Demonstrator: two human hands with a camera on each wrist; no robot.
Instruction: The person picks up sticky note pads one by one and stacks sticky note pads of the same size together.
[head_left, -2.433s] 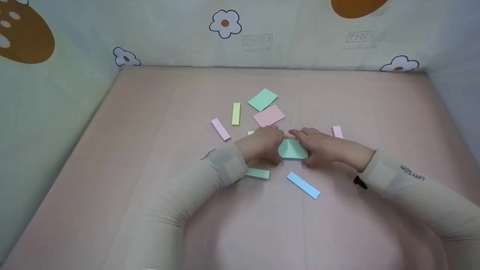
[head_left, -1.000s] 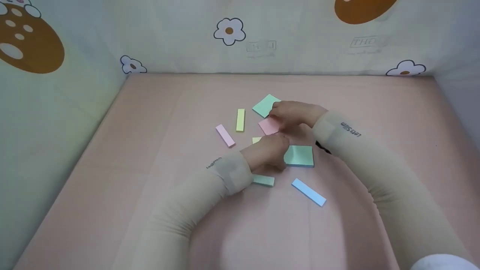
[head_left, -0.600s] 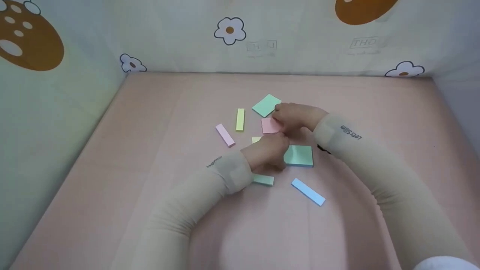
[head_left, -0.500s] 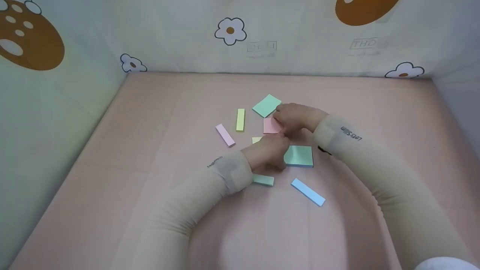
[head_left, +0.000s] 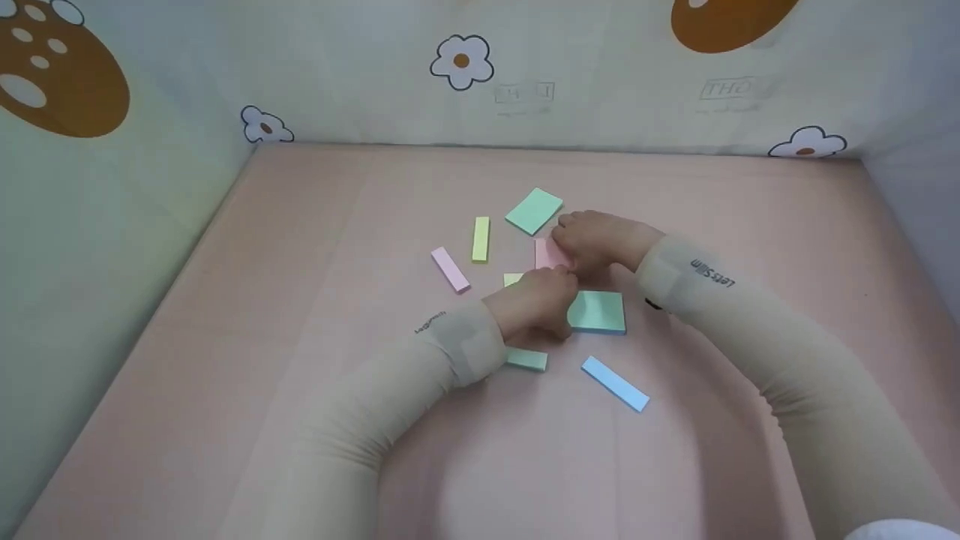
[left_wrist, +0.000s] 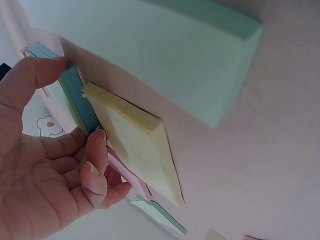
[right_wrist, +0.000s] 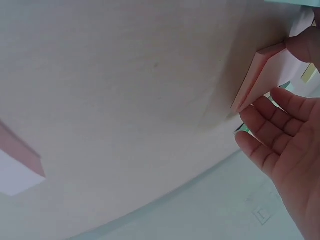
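**Beige, and Printed**

We see a left sleeve (head_left: 367,420), beige and creased, with small blurred lettering (head_left: 430,322); a matching right sleeve (head_left: 780,360), its dark wording (head_left: 712,273) reading "LetsSlim"; and white fabric (head_left: 900,529) at its upper end.

A first pad (head_left: 598,311) is between the left fingers (left_wrist: 96,149), a second pad (right_wrist: 270,76) between the right fingers (right_wrist: 265,127). A third pad (head_left: 534,211) lies left of the right fingers, slightly behind; one strip (head_left: 528,360) lies before the left fingers.
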